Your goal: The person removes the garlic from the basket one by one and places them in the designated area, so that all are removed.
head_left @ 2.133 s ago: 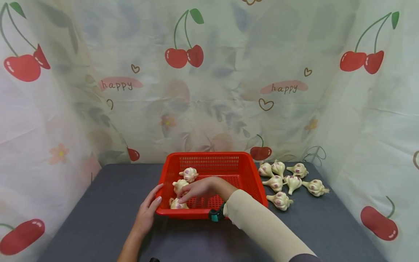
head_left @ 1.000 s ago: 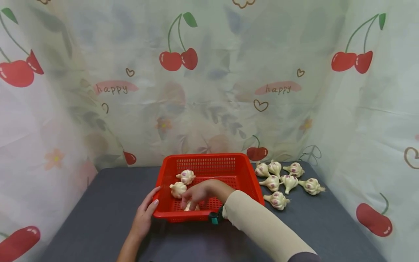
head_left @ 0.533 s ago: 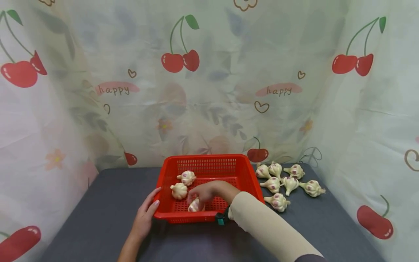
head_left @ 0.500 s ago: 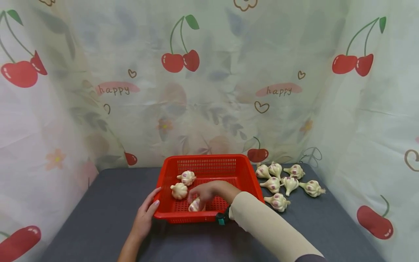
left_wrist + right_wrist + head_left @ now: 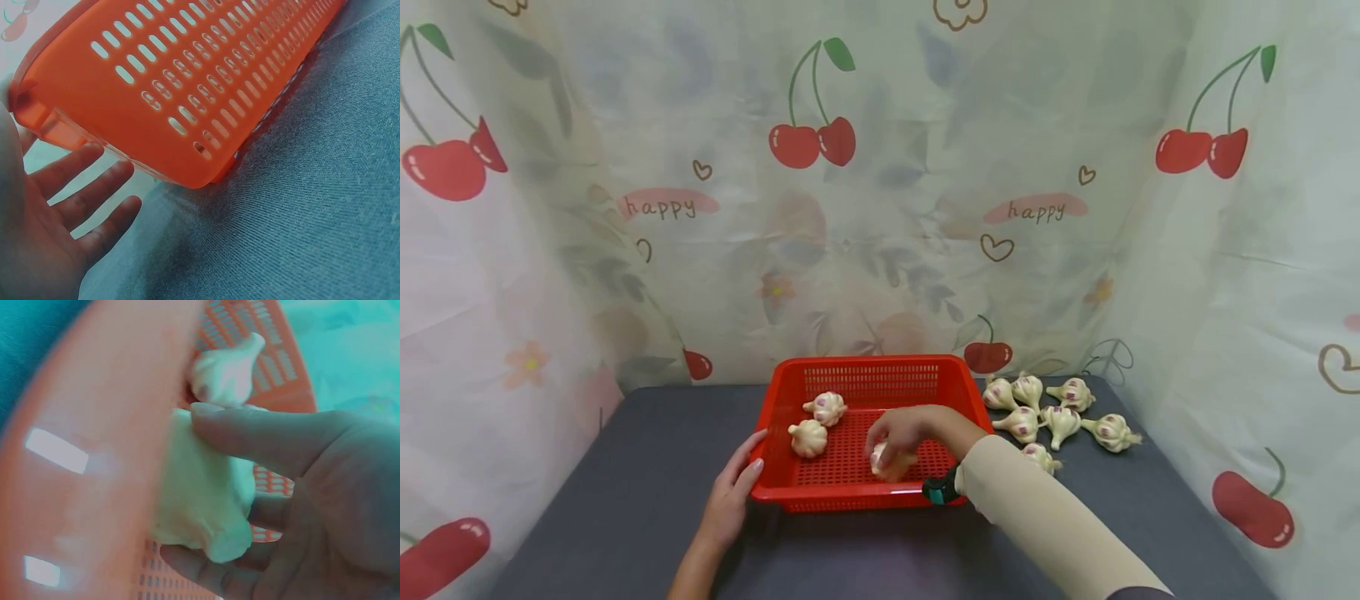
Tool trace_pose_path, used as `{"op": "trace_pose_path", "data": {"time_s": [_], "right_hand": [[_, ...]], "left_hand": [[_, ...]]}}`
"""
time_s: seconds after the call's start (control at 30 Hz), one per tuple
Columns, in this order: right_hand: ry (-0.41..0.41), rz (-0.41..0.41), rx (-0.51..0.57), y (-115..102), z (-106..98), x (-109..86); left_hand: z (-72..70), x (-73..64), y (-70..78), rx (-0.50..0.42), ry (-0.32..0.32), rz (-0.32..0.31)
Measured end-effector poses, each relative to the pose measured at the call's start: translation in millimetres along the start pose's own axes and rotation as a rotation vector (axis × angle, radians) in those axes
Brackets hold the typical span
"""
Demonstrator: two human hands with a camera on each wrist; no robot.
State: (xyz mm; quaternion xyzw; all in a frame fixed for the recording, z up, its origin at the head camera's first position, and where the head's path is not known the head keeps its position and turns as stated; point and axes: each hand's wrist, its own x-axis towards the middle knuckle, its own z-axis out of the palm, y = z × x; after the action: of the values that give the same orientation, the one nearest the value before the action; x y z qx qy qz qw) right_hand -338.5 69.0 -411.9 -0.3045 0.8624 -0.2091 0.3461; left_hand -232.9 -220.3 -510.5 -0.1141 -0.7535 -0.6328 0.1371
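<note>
My right hand (image 5: 898,431) reaches into a red plastic basket (image 5: 868,492) and grips a garlic bulb (image 5: 891,462) low over the front middle of its floor. In the right wrist view, the thumb lies across the held garlic bulb (image 5: 203,494), with fingers curled beneath and the stem end facing the camera. Two more bulbs sit at the basket's left: a plain pale bulb (image 5: 808,438) and, behind it, a purple-marked bulb (image 5: 827,408). My left hand (image 5: 730,492) holds the basket's left rim near the front corner; its other fingers (image 5: 94,190) spread outside the wall.
Several garlic bulbs (image 5: 1062,425) lie on the dark tabletop (image 5: 655,467) to the basket's right, the nearest partly hidden by my right sleeve (image 5: 1052,517). A cherry-print curtain (image 5: 887,208) encloses the back and sides.
My right hand has taken the bulb from the basket's front left corner and moved it rightward to the front middle. The left hand stays at the rim; the other two bulbs keep their places.
</note>
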Motion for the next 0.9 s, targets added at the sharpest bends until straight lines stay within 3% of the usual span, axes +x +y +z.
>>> {"op": "trace_pose_path", "data": {"time_s": [0.23, 0.63, 0.9], "right_hand": [[0.181, -0.072, 0.052, 12, -15, -17.1], [0.462, -0.126, 0.194, 32, -26, -50.4], [0.537, -0.153, 0.302, 46, -26, -75.4]], "left_hand": [[-1.8, 1.7, 1.1, 0.012, 0.003, 0.020], [-1.6, 0.7, 1.8, 0.017, -0.004, -0.009], [-0.9, -0.4, 0.3, 0.000, -0.004, -0.009]]}}
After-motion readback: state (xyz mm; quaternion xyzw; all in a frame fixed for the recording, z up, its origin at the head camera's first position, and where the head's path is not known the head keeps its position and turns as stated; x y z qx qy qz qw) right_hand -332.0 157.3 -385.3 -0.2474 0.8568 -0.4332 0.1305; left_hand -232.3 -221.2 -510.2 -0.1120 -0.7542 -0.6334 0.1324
